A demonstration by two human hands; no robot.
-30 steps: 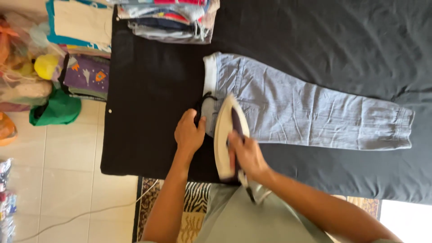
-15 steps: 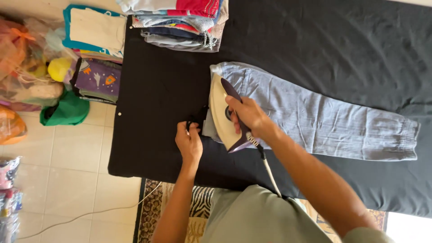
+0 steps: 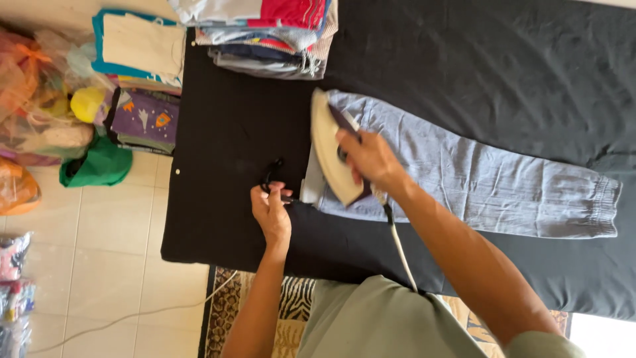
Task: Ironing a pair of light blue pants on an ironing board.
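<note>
The right hand (image 3: 371,159) is wrapped around the dark handle of a cream-coloured iron (image 3: 329,149), which rests on the waist end of a pair of pale blue-grey trousers (image 3: 477,176). The trousers lie flat on a black cloth (image 3: 477,59), their waistband close to the iron and their gathered cuffs far off on the other side. The iron's pointed tip faces the stack of folded clothes (image 3: 265,33) at the far edge of the cloth, and its white cord (image 3: 401,248) runs from the handle back toward the person's body. The left hand (image 3: 271,211) sits just beside the waistband, fingers curled in and pinching a thin black drawstring (image 3: 271,174) that loops on the cloth above the knuckles; whether the fingers also touch the fabric of the trousers cannot be told. The two hands are near each other but apart, with the iron's heel between them. Off the cloth, on the tiled floor (image 3: 106,265), lie a purple patterned garment (image 3: 142,119), a green cap (image 3: 99,166), a teal and white folded piece (image 3: 136,43) and several clear bags with coloured things inside (image 3: 40,99). A patterned rug (image 3: 232,311) shows beneath the near edge of the cloth, and a thin cable (image 3: 132,317) trails across the tiles.
</note>
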